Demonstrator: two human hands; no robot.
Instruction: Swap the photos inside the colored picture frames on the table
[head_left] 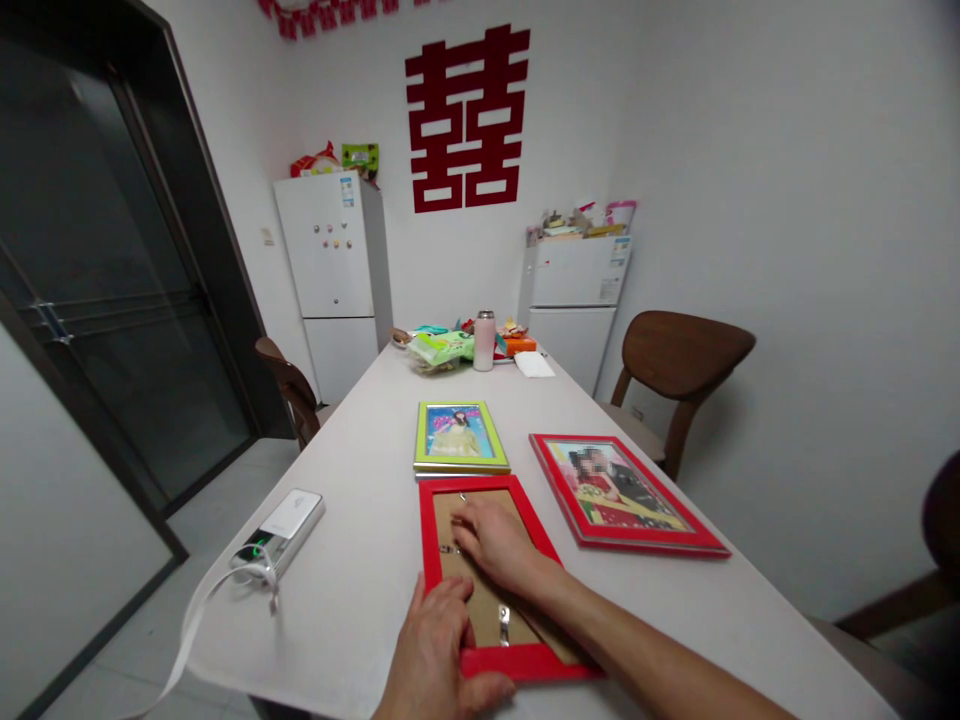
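The white bench [360, 560] runs away from you toward 2 white fridges, 1 at the far left [334, 270] and 1 at the far right [574, 300]. A brown chair [679, 360] stands at the bench's right side and another chair [289, 385] at its left.

Right in front of you, at the near edge, lies the face-down red frame [429, 540] with its brown backing board [486, 612] up. To its right, apart from it, a second red frame [622, 495] lies photo up. Just beyond the face-down one lies a green frame [459, 437], also photo up.

Your left hand [431, 650] rests on the near left corner of the face-down red frame. Its fingers are pressed together over the left rail, and the thumb is spread out along the near rail. Your right hand [499, 545] lies palm down on the backing board, fingers pressed together and pointing left, pinching nothing. What its fingertips touch, you cannot tell.

A white power bank [281, 530] sits near the bench's left edge, and its strap [195, 620] hangs over the side. A pink bottle [484, 340] stands among packets at the far end. A small metal clip [504, 625] shows on the backing board between your hands.
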